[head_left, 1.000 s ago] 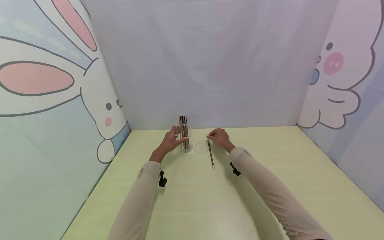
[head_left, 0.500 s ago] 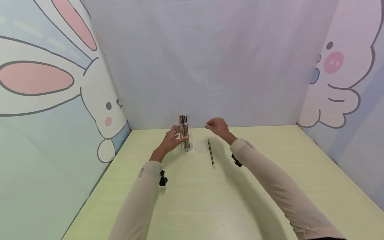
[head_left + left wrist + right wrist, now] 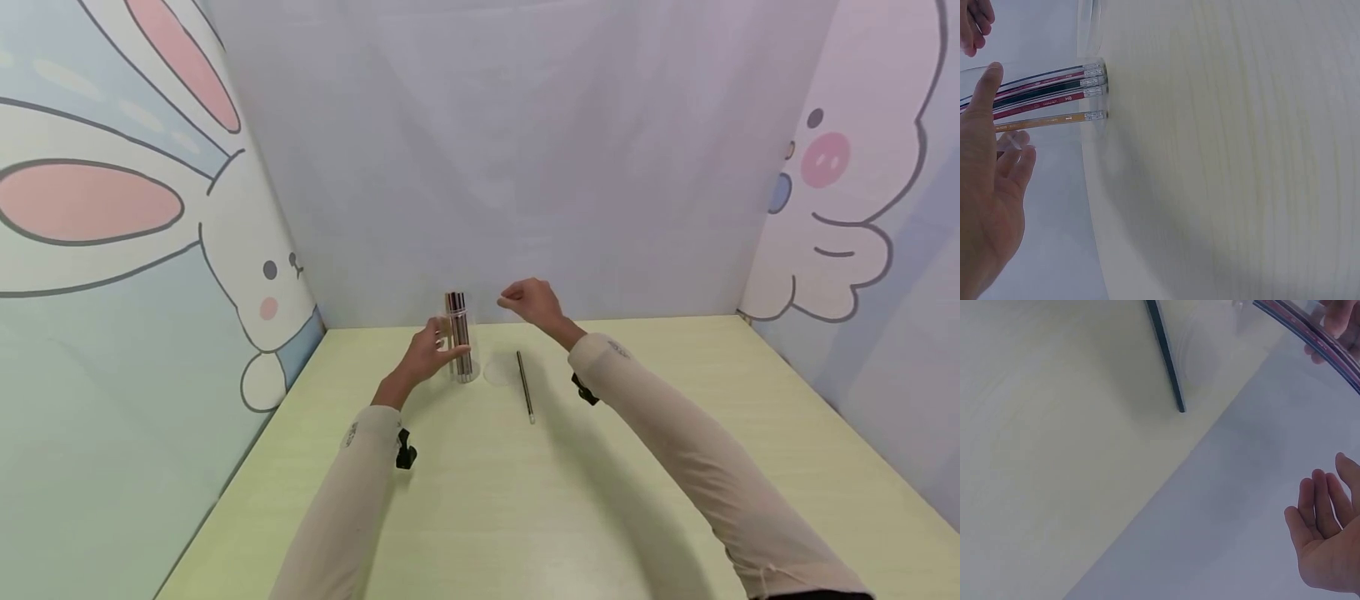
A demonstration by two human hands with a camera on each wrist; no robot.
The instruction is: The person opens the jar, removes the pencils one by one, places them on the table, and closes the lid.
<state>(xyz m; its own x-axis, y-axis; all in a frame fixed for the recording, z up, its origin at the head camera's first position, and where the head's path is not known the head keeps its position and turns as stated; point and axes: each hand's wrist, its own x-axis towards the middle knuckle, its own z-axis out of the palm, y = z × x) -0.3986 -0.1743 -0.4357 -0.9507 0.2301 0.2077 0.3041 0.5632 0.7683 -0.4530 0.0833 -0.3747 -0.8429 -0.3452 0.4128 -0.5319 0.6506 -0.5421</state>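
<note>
My left hand grips a clear cylinder that stands upright near the table's back edge. Several pencils stand inside it, their eraser ends at the bottom; red, dark and orange ones show in the left wrist view. A loose dark pencil lies on the table to the right. Between it and the cylinder is a flat, clear round lid. Up in the air, right of the cylinder's top, my right hand holds nothing; its fingers are loosely extended in the right wrist view.
A pale yellow wooden table spreads under both arms. Behind it rises a plain grey-white cloth wall. Side panels with a cartoon rabbit and another white cartoon animal close in the left and right.
My right hand has lifted away from the loose pencil's far end and moved up and slightly left toward the cylinder's top. The left hand and cylinder keep their place.
</note>
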